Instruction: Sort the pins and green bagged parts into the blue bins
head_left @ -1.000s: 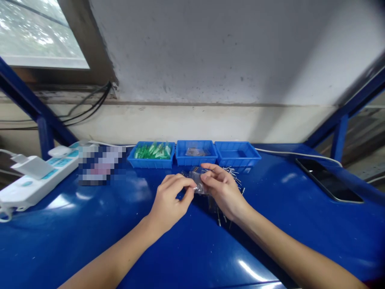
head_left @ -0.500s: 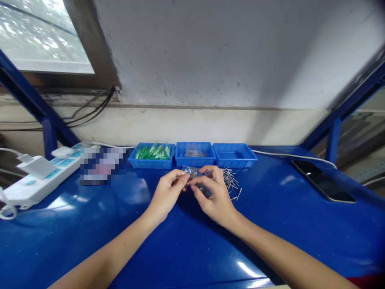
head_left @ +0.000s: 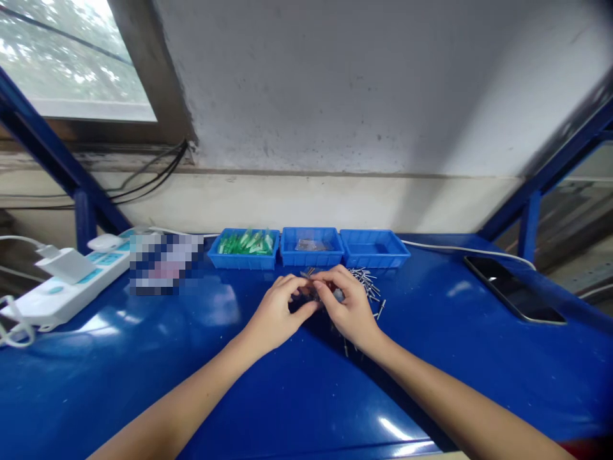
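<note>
1. Left hand (head_left: 280,310): its fingers bend around the left side of a small clear plastic bag (head_left: 339,295), thumb and forefinger apart; whether they grip it cannot be told.
2. Right hand (head_left: 347,306): thumb and forefinger are pinched on the bag, fingertips close to the left hand's. The bag is between the hands, above the blue tabletop (head_left: 268,396), mostly hidden; thin metal ends (head_left: 309,273) show past the fingertips.
3. Far left, a white charger (head_left: 71,265) sits on a white power strip (head_left: 71,289); the item beside it is pixelated.
4. Behind the hands, three blue plastic trays stand in a row: the left tray (head_left: 243,262) holds green pieces (head_left: 246,243), the middle tray (head_left: 311,259) clear packets (head_left: 313,245); the right tray (head_left: 373,260) completes the row.
5. Loose metal pins (head_left: 368,287) lie scattered beside and beyond the right hand.
6. Far right, a dark smartphone (head_left: 514,289) lies flat.
</note>
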Tool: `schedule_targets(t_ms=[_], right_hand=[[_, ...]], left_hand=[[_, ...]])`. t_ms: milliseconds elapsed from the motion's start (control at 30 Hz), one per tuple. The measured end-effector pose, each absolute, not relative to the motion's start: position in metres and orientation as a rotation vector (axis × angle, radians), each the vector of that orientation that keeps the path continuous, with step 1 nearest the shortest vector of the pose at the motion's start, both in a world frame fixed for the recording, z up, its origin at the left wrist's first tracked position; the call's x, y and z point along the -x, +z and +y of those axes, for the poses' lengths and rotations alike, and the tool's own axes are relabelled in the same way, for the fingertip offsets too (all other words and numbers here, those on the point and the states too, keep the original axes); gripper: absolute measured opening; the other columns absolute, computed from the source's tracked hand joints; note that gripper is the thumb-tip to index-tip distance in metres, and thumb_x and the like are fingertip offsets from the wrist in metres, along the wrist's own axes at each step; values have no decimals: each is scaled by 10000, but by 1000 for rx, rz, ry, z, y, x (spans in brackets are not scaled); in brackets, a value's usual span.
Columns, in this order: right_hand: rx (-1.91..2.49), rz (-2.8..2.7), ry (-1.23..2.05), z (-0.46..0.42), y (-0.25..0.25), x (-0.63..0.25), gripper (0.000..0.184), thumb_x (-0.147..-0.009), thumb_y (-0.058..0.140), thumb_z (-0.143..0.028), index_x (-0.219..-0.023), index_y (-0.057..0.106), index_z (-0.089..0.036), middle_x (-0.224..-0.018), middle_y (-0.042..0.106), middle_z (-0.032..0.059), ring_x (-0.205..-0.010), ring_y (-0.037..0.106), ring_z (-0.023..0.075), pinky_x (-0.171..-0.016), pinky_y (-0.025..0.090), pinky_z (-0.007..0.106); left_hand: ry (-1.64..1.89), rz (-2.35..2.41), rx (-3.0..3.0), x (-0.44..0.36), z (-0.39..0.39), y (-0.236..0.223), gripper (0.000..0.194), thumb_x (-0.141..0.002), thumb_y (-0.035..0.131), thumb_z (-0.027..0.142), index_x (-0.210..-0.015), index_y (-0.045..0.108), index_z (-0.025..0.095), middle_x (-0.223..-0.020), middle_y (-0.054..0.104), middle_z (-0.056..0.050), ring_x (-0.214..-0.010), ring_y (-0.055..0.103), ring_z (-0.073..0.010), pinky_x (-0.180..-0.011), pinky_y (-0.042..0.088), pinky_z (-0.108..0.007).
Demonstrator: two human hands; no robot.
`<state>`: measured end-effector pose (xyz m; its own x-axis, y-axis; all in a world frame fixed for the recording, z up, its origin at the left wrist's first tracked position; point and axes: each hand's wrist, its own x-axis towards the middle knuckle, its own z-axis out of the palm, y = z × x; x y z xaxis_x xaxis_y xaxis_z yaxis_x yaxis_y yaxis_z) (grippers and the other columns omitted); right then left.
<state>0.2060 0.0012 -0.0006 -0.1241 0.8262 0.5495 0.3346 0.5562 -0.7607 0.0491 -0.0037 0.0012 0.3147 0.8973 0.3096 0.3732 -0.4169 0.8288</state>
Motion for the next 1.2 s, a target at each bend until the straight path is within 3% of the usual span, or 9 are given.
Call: schedule_targets(t_ms=[133, 367, 500, 633, 733, 833, 900, 1067, 1200], right_hand=[[877, -1756, 452, 1, -3, -208, 183, -822, 512, -152, -894, 664, -224, -859, 535, 39, -809, 551, 158, -738, 464, 317], [1020, -1709, 596, 0, -3, -208, 173, -764, 527, -168, -817, 682, -219, -1040, 449, 68, -1045, 483, 218, -904, 409, 395], [1064, -1600, 902, 3, 1, -207, 275, -851, 479, -345, -713, 660, -189, -846, 508, 42, -828, 540, 174, -757, 443, 334], [1128, -1622, 851, 5, 1, -208, 252, -847, 506, -311, -700, 662, -178, -669, 514, 7, -637, 510, 139, -630, 417, 295], [1090, -1702, 645, 6, 2, -210, 208, -849, 511, -261, -824, 706, -193, -698, 527, 21, -680, 521, 150, -661, 433, 306], [993, -1816, 435, 5, 2, -211, 221, -850, 512, -218, -954, 708, -212, -771, 517, 42, -751, 520, 166, -706, 450, 330], [931, -1879, 342, 4, 0, -211, 244, -849, 505, -187, -989, 701, -224, -804, 504, 51, -776, 513, 172, -703, 454, 336], [906, -1910, 366, 2, -3, -210, 290, -801, 504, -119, -974, 697, -249, -953, 479, 68, -901, 504, 188, -784, 454, 369], [1035, -1732, 672, 2, 6, -211, 188, -818, 542, -273, -876, 709, -210, -946, 482, 65, -949, 506, 202, -888, 408, 397]], left_hand=[[1050, 951, -1317, -50, -1, 4, 414, -894, 382, 491, -860, 606, 145, -750, 576, -43, -691, 517, -143, -613, 394, -256], [1234, 1233, -1596, -46, 2, -1, 137, -813, 588, 310, -837, 613, 178, -771, 602, -14, -701, 539, -137, -653, 405, -260], [1292, 1252, -2085, -46, -2, -3, 60, -810, 573, 180, -826, 626, 204, -855, 569, -19, -839, 530, -162, -758, 419, -292], [1178, 1239, -2213, -49, -5, -4, 199, -753, 600, 127, -923, 625, 226, -972, 497, -41, -971, 473, -194, -885, 388, -352], [1094, 1248, -1972, -51, -5, -2, 297, -688, 693, 269, -974, 626, 226, -1036, 461, -59, -1002, 459, -224, -869, 390, -368], [1109, 1190, -1475, -53, -3, -1, 358, -825, 491, 510, -925, 633, 197, -950, 515, -64, -881, 498, -193, -723, 407, -314], [1123, 1109, -1191, -52, 0, -1, 436, -862, 395, 548, -844, 620, 175, -822, 537, -46, -743, 495, -154, -624, 383, -270], [1211, 1166, -1202, -48, 5, -4, 196, -806, 577, 362, -811, 609, 169, -719, 554, -3, -665, 498, -123, -593, 368, -239], [1377, 1339, -1804, -45, 1, -1, 103, -828, 567, 265, -842, 637, 190, -795, 635, -21, -756, 542, -161, -695, 416, -291]])
